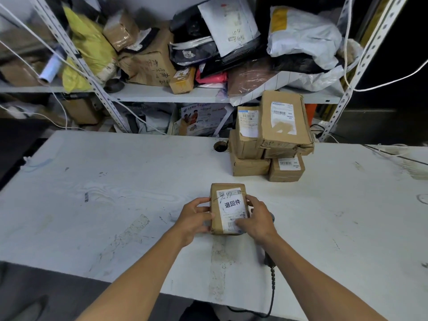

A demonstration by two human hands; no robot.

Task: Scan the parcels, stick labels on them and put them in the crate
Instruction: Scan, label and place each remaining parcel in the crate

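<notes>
Fingers, left: I have my left hand (193,220) curled round the left side of the parcel (228,208), thumb on its top face, fingers (203,201) bent at the edge.
Fingers, right: my right hand (256,220) grips the right side, fingertips lying on the lower part of the label (232,205) near its barcode.
Parcel in hand: small brown box, label face up, held over the middle of the table (115,181), toward its near edge.
Label: white sheet with large printed characters already on this parcel; whether it is the one the task calls for I cannot tell.
Scanner: dark handheld scanner (269,260) with coiled cord lies just beside and partly under my right wrist, not in either hand.
Waiting stock: stack of brown parcels (269,140) at the far edge of the table, right of centre, each with a printed slip.
Crate: none in view.
Shelf behind: shelf (162,93) heaped with bags and boxes.
Progress, my judgement: early; one parcel in handling, scan or labelling stage unclear, the stack untouched, nothing seen crated.
</notes>
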